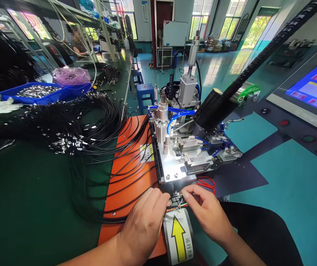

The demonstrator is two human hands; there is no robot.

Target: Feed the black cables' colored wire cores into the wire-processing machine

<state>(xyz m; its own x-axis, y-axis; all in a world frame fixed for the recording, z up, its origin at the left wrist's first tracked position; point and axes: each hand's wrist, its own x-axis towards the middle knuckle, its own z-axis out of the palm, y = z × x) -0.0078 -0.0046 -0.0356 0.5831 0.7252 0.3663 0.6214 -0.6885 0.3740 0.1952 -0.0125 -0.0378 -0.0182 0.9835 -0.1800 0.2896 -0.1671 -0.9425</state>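
Observation:
At the front end of a metal machine fixture (pixel 176 199), both of my hands work close together. My left hand (pixel 148 218) is closed over the end of a black cable (pixel 115 220), which runs in from the left; its fingertips are partly hidden. Thin coloured wires (pixel 184 204) show between the hands. With thumb and forefinger pinched, my right hand (pixel 208 210) grips fine wire ends beside the fixture. Below them curves a white guide plate (pixel 169 236) with a yellow arrow.
Several black cables lie across an orange plate (pixel 136 129). Bundled cables with metal ends (pixel 70 143) and a blue tray (pixel 61 96) of small metal parts lie left. Pneumatic cylinders (pixel 187 90) rise ahead; a control screen (pixel 313 88) stands right. Another person (pixel 78 44) sits far off.

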